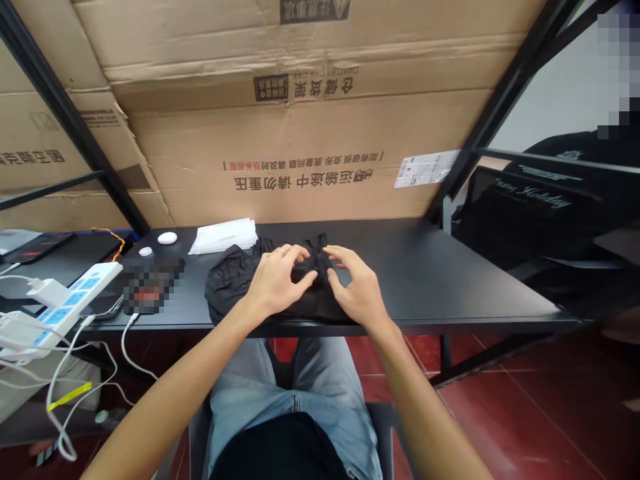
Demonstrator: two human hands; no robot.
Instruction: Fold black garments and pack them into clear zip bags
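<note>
A bundle of black fabric point(227, 280) lies crumpled on the black desk, close to its front edge. Whether it is a garment or a bag, I cannot tell. My left hand point(280, 277) rests over the middle of the fabric, thumb and fingers apart in a curve. Facing it, my right hand point(356, 287) is at the fabric's right end, its fingers also curved and apart. A narrow raised fold point(317, 250) of the fabric shows between the two sets of fingertips. Both hands hide part of the bundle.
White folded sheets point(224, 236) lie behind the fabric. Left are a white round object point(167, 238), a blurred dark device point(153, 287) and a white power strip point(75, 300) with cables. Cardboard point(300, 133) stands behind the desk point(450, 280). A person in black point(545, 200) is at right.
</note>
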